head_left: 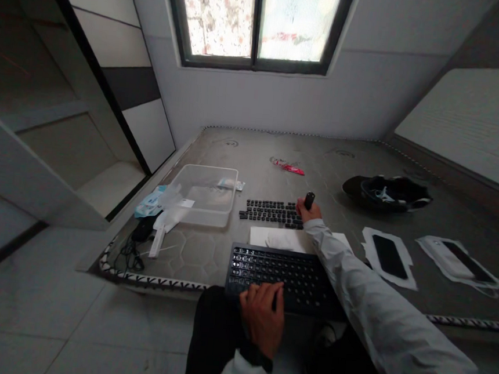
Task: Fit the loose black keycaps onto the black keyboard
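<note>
A black keyboard (277,271) with its keycaps removed in many places lies across the bed's front edge, above my knees. My left hand (264,316) is on its near left edge, fingers bent over the frame and gripping it. My right hand (309,211) reaches past the keyboard, closed around a short black cylindrical handle (309,200) that stands upright; its lower end is hidden. Beside that hand, loose black keycaps (269,212) are laid out in rows on the mattress. Between them and the keyboard lies a white sheet or flat box (258,236), partly under my right forearm.
A clear plastic bin (202,197) stands left, near blue-white packets (150,201) and black cables (130,255). A red item (288,167) lies farther back. At right are a black cap (386,193) and two phone-like slabs (389,256) on white wrapping. The mattress edge (158,282) runs in front.
</note>
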`<action>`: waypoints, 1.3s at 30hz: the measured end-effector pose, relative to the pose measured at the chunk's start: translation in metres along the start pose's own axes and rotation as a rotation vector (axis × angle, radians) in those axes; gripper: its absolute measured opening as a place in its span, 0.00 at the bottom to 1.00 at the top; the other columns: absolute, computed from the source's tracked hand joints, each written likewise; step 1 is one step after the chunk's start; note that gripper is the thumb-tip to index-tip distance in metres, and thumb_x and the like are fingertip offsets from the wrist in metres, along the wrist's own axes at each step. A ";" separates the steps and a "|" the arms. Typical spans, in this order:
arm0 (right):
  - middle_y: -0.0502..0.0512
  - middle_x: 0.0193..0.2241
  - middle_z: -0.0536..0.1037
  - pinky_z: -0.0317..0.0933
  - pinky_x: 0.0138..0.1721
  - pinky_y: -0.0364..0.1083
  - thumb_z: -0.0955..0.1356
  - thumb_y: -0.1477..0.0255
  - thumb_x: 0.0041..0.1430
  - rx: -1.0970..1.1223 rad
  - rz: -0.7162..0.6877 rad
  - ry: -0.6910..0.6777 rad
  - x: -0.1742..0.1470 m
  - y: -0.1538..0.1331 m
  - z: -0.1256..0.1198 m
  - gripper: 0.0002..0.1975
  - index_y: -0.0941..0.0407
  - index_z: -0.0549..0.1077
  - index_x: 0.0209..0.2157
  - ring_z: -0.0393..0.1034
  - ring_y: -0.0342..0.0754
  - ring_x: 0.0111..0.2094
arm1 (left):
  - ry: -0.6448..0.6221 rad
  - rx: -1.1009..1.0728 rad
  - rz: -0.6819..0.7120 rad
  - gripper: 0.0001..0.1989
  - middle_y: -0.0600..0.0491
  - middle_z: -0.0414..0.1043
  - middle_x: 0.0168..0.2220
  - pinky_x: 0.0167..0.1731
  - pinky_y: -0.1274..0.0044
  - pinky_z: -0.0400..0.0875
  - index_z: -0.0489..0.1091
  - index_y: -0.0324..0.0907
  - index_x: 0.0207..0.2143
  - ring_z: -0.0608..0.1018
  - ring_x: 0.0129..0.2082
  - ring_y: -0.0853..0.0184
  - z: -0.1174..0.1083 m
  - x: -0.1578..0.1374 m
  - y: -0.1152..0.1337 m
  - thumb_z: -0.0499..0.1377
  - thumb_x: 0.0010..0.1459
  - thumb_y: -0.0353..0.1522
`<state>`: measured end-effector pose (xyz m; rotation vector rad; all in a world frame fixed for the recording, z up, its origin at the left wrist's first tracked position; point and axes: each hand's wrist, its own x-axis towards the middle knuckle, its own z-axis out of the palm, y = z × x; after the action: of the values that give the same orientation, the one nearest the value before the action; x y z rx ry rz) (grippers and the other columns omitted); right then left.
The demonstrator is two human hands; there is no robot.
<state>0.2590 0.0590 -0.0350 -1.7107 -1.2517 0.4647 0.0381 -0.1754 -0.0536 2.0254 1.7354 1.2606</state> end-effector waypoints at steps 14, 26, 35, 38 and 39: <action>0.42 0.10 0.57 0.48 0.15 0.41 0.72 0.45 0.45 1.034 0.133 -0.112 -0.162 -0.031 -0.060 0.28 0.53 0.60 0.18 0.51 0.38 0.13 | -0.102 0.165 0.139 0.07 0.56 0.76 0.46 0.49 0.64 0.58 0.77 0.54 0.40 0.70 0.47 0.59 -0.024 0.000 -0.003 0.61 0.59 0.38; 0.39 0.09 0.51 0.38 0.12 0.40 0.73 0.52 0.47 1.344 0.227 -0.067 -0.209 -0.033 -0.022 0.27 0.52 0.54 0.17 0.40 0.36 0.11 | -0.169 0.195 0.219 0.10 0.52 0.75 0.48 0.52 0.65 0.56 0.74 0.49 0.43 0.69 0.49 0.58 -0.020 -0.006 -0.009 0.60 0.60 0.39; 0.38 0.09 0.52 0.38 0.12 0.39 0.73 0.55 0.46 1.375 0.282 -0.039 -0.214 -0.034 -0.019 0.26 0.53 0.55 0.17 0.41 0.35 0.11 | -0.145 0.149 0.221 0.09 0.55 0.76 0.46 0.51 0.66 0.57 0.74 0.50 0.40 0.71 0.47 0.59 -0.014 -0.009 -0.016 0.64 0.57 0.39; 0.38 0.10 0.52 0.39 0.12 0.39 0.74 0.53 0.43 1.369 0.270 -0.020 -0.217 -0.033 -0.017 0.27 0.53 0.56 0.16 0.41 0.34 0.11 | -0.141 0.159 0.226 0.09 0.54 0.76 0.46 0.51 0.65 0.57 0.75 0.49 0.41 0.71 0.47 0.59 -0.015 -0.009 -0.016 0.63 0.57 0.39; 0.38 0.10 0.53 0.39 0.11 0.39 0.74 0.53 0.42 1.359 0.270 -0.020 -0.218 -0.033 -0.016 0.27 0.53 0.56 0.16 0.41 0.34 0.11 | -0.140 0.162 0.228 0.09 0.53 0.76 0.46 0.50 0.65 0.57 0.75 0.49 0.41 0.71 0.47 0.59 -0.015 -0.009 -0.016 0.63 0.58 0.39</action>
<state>0.1649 -0.1402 -0.0455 -0.6639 -0.4156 1.1502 0.0166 -0.1846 -0.0583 2.3984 1.6277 1.0353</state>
